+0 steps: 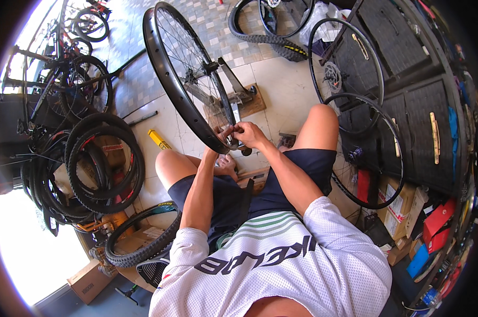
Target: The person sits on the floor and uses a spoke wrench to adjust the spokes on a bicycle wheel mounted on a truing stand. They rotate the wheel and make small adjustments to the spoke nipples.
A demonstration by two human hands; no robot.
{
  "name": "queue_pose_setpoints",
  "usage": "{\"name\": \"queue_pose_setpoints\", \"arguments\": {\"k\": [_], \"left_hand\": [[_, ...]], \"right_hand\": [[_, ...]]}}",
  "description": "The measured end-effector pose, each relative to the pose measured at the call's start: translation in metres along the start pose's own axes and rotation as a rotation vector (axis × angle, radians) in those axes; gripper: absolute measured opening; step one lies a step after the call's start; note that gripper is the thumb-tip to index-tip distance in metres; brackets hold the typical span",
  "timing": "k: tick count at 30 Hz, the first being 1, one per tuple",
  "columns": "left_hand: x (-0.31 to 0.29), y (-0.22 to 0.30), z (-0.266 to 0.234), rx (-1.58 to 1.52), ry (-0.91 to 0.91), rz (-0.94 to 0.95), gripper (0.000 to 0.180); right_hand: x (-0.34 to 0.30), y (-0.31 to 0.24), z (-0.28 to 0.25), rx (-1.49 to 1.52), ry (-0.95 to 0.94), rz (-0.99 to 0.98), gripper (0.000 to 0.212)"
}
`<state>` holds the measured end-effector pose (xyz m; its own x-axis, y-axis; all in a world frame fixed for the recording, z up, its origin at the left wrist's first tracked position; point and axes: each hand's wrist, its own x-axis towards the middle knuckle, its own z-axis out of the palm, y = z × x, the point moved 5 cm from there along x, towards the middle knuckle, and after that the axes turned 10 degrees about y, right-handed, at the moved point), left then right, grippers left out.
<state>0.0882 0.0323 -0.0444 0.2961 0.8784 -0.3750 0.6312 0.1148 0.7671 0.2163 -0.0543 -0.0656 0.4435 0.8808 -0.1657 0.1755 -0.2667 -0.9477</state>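
Note:
A bicycle wheel with a wide black rim (174, 84) and thin spokes stands upright before me, its hub held between the metal arms of a truing stand (231, 77). The stand sits on a wooden base (258, 100). At the rim's near end, my left hand (224, 134) has its fingers bent and closed among the spokes. My right hand (251, 135) is right beside it, thumb and fingertips pinched together by the inner side of the rim. Whatever small thing lies between the fingertips of either hand is too small to make out.
Several black tyres (136, 164) hang at left near bicycles (70, 79). A yellow box (158, 139) lies on the tiled floor by my left knee. At right, thin black rims (379, 68) lean against dark cabinets (424, 132). Another tyre (144, 256) rests behind my left.

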Motion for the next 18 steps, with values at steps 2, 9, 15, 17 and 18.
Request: {"name": "queue_pose_setpoints", "arguments": {"k": [2, 9, 15, 17, 18], "left_hand": [[-0.006, 0.013, -0.001, 0.065, 0.103, 0.16, 0.046], [0.009, -0.034, -0.008, -0.362, 0.111, -0.066, 0.055], [0.001, -0.034, 0.004, -0.712, -0.098, -0.193, 0.057], [0.004, -0.04, 0.0, -0.633, -0.082, -0.164, 0.051], [0.005, -0.043, -0.001, -0.594, -0.074, -0.15, 0.048]], "right_hand": [[0.001, 0.005, 0.003, 0.016, 0.011, 0.003, 0.028], [0.001, -0.004, 0.007, 0.24, -0.038, 0.102, 0.028], [0.007, 0.014, -0.014, -0.016, 0.217, 0.037, 0.031], [0.006, 0.011, -0.012, -0.056, 0.189, 0.027, 0.033], [0.004, 0.009, -0.01, -0.062, 0.168, 0.026, 0.033]]}}
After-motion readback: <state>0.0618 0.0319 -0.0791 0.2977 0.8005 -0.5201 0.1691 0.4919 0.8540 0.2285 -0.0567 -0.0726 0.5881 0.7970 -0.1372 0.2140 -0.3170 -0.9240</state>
